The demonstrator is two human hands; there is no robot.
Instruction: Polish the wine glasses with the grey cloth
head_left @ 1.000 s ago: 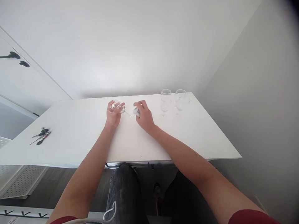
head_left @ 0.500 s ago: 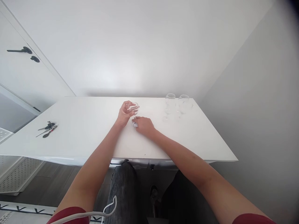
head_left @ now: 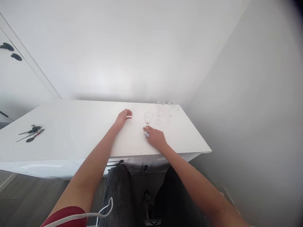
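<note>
Mid-frame, the right hand [head_left: 156, 137] pinches a small pale cloth [head_left: 147, 134] beside an upright wine glass [head_left: 148, 119] on the desk [head_left: 71, 132]; left hand [head_left: 123, 117] fingers loosely spread, empty. No writing is legible.

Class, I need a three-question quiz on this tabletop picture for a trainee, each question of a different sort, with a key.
1. True or false: the left hand grips the clear stemmed wine glass standing upright nearest it.
2. How many clear stemmed glasses stand on the white table?
3. The bunch of dark metal keys lies: A) by the glasses, B) at the table's far left, C) under the right hand.

Key: 1 false; 2 three, counting the two clear glasses behind; 3 B.
</note>
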